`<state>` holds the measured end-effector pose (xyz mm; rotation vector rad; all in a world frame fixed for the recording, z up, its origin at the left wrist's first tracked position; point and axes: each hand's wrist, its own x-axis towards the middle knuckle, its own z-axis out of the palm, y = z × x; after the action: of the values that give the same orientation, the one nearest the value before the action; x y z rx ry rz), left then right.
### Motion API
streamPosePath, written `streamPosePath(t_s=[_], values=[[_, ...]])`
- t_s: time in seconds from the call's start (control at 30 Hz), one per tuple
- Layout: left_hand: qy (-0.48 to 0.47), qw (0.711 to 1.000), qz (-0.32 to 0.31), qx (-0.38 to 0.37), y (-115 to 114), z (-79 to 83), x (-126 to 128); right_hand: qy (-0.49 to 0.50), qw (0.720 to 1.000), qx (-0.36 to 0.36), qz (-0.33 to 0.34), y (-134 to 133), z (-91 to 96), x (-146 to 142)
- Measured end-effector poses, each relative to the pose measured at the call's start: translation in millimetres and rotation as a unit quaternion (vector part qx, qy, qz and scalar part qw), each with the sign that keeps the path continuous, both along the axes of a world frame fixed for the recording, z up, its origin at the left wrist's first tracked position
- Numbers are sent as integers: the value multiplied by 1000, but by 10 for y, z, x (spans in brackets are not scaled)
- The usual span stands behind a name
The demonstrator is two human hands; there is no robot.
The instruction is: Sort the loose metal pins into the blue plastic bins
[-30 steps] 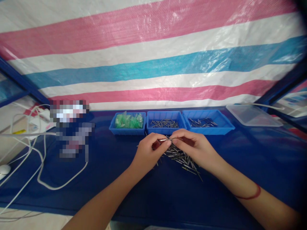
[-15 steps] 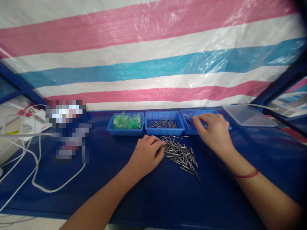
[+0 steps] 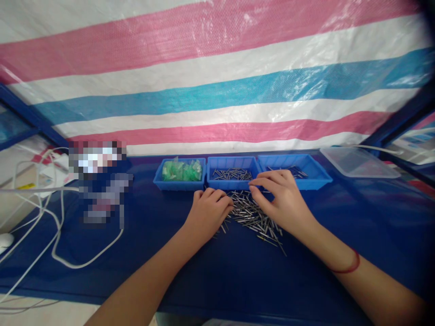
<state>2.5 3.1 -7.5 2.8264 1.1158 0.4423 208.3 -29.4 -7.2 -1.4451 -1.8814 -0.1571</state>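
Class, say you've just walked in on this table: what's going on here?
A person has both bare hands at a pile of thin metal rods on a dark blue table. The left hand is at the pile's left edge, fingers curled down; the right hand is over its right part. Whether either holds a rod is unclear. Behind the pile, the left blue bin holds green packets; the middle bin and right bin hold similar rods.

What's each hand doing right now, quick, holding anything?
Left hand: fingers curled at the metal pins; grip can't be told.
Right hand: open near them, nothing visibly held.
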Motion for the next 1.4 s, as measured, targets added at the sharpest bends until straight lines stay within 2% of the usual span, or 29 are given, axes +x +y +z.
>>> streamPosePath(t_s=[0.23, 0.4, 0.57, 0.77, 1.07, 1.23, 1.3, 1.4], values=[[-11, 1000, 12, 17, 15, -37, -17, 39, 998, -31, 42, -24, 0, -66], [-97, 991, 73, -50, -10, 22, 2, 59, 993, -60, 82, -50, 6, -116], [-164, 980, 54, -104, -70, 34, 35, 155, 975, -111, 111, -92, -23, -205], [-153, 984, 37, -79, -100, 17, 50, 239, 956, -140, 97, -128, -3, -249], [-220, 971, 35, -91, -56, 36, 34, 241, 954, -127, 125, -135, 51, -243], [-278, 955, 26, -104, -53, 58, 17, 195, 961, -128, 146, -95, 80, -192], [-283, 952, 26, -111, -61, 65, 15, 186, 967, -113, 130, -66, 99, -110], [-260, 958, 27, -116, -70, 65, 15, 192, 979, -65, 23, 1, 118, 125]])
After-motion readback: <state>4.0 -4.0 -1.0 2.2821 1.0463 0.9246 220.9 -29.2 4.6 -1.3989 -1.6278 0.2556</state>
